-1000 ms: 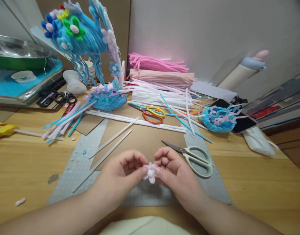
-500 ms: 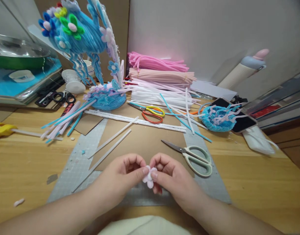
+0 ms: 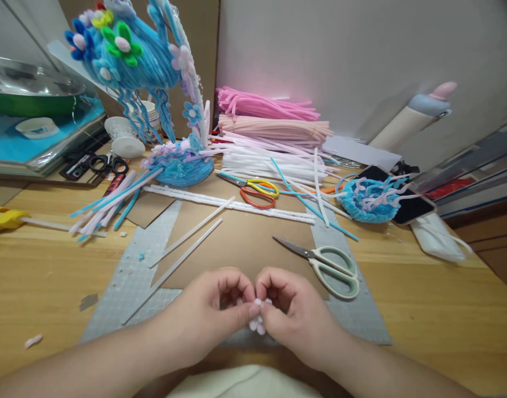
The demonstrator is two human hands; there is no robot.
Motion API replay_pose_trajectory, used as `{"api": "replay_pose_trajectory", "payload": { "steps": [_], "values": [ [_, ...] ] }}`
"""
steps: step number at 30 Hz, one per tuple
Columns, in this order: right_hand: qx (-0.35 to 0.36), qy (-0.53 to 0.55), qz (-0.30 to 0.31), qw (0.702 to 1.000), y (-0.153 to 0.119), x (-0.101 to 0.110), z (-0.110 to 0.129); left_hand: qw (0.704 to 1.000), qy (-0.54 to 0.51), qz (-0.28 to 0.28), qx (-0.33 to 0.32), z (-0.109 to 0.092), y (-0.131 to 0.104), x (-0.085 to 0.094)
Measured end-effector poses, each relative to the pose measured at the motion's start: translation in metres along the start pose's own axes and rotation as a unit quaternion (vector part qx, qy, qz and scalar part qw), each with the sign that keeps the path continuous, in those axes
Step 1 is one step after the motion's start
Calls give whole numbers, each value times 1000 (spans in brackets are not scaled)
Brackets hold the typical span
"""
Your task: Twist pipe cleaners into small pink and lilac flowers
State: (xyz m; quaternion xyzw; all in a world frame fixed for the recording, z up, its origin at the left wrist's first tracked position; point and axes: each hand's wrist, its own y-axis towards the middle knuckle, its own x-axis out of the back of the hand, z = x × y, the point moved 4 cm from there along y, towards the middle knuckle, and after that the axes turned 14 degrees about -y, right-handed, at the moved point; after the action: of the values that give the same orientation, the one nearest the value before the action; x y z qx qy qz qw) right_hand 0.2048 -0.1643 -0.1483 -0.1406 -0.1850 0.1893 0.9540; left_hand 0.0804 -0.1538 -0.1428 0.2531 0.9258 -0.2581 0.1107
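Slightly lower than in the earlier frame, the left hand [image 3: 214,315] and right hand [image 3: 297,315] hold the flower [image 3: 257,327] above the mat [image 3: 115,301], each grip closed to a pinch on it. They seem to be adjusting its petals, which calls for light, steady pressure; the black case's [image 3: 76,166] print is unreadable.

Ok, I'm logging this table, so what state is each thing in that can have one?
Small pale pink fuzzy flower: pinched between left hand and right hand, partly hidden.
Pale-green-handled metal scissors: lying, blades together.
Red-and-yellow-handled scissors: lying, blades together.
Black-handled scissors: lying, cannot tell if open.
Black-screened phone: screen dark, partly covered.
Green, shiny-lined bowl: upright.
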Motion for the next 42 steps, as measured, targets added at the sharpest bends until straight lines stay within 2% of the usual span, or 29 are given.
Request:
{"api": "replay_pose_trajectory", "payload": {
  "steps": [3, 7, 10, 14, 17, 19, 22, 25, 29, 32, 42],
  "values": [
    [20, 5, -4, 1000, -2, 1, -1, 1000, -19, 15, -17, -1, -2, 0],
    [24, 130, 2, 991, 0, 5, -2, 990, -127, -4, -55, -4, -2, 6],
    [11, 197, 30, 980, 3, 5, -3, 985, -151, -33, -75, -6, 0, 10],
    [-2, 233, 57, 971, 6, 1, -4, 985, -156, -20, -69, -3, 3, 9],
    [-23, 255, 62, 965, 6, 0, -6, 989, -101, -29, -105, -4, 1, 9],
    [-39, 288, 84, 953, 5, -1, -6, 989, -1, -49, -142, -8, -2, 10],
    [-53, 328, 130, 934, 4, -3, -4, 967, 159, -77, -185, -16, -6, 10],
    [-59, 345, 138, 927, 4, -3, -3, 949, 224, -81, -208, -21, -8, 9],
    [-64, 353, 104, 928, 5, 0, -5, 944, 237, -47, -227, -20, -10, 6],
    [-70, 350, 86, 930, 6, 2, -7, 948, 226, -43, -218, -16, -11, 6],
    [-74, 331, 76, 938, 7, 1, -5, 952, 191, -30, -238, -17, -13, 5]
  ]
}}
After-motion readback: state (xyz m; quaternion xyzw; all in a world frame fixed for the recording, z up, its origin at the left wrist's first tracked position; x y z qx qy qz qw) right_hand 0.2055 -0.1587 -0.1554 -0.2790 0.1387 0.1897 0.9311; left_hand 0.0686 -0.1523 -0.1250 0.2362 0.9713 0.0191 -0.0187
